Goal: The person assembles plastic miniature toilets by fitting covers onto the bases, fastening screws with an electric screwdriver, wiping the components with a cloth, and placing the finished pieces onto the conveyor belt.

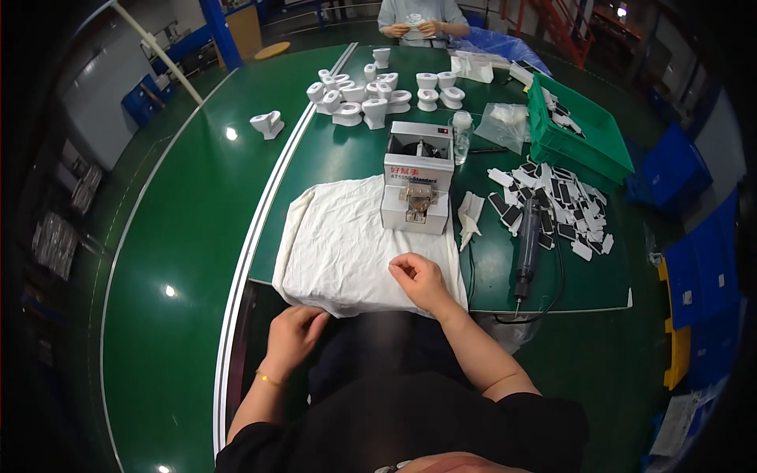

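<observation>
My left hand [296, 335] is at the front left corner of a white cloth [339, 236], its fingers curled in by the cloth's edge; what they hold, if anything, is hidden. My right hand [422, 282] hovers over the cloth's right part, thumb and fingertips pinched together. Anything between them is too small to make out. Just beyond that hand stands a silver screw feeder [414, 217] with an open top. To its right, a dark electric screwdriver [527, 248] lies on the table, bit toward me, its top end against a heap of small white and black parts [579, 209].
Several white miniature toilets [374, 113] are grouped farther back; one toilet [268, 124] sits apart at left. A green bin [603, 150], clear jar [462, 134] and plastic bag [505, 126] stand at right. A white rail [260, 213] edges the table. Across it, a person [422, 22] handles a white piece.
</observation>
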The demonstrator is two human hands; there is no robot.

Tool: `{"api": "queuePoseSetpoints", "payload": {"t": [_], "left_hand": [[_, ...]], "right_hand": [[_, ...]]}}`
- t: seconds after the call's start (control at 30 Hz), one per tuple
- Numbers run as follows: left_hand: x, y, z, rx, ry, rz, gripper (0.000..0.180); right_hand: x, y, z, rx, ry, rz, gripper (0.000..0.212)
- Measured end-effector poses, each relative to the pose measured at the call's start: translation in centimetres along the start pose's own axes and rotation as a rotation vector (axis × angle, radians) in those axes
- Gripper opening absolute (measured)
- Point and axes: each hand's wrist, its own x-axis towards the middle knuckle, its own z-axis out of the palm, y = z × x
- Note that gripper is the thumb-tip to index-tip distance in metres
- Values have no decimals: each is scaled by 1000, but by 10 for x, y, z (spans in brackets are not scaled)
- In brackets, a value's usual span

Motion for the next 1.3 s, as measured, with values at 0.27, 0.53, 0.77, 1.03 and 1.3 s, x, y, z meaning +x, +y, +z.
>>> {"api": "queuePoseSetpoints", "payload": {"t": [0.27,0.53,0.77,1.03,1.3], "left_hand": [[110,32,76,-327,354,236,7],[161,-24,106,-798,284,-215,23],[164,-24,114,-886,247,-170,32],[159,-33,116,-777,249,-177,29],[150,-22,106,-796,244,-199,26]], "right_hand": [[5,-15,-1,67,-1,122,14],[3,-14,-3,84,26,150,20],[10,-14,-11,91,12,162,17],[5,-10,-4,-9,24,132,15],[-1,-16,0,102,1,211,10]]}}
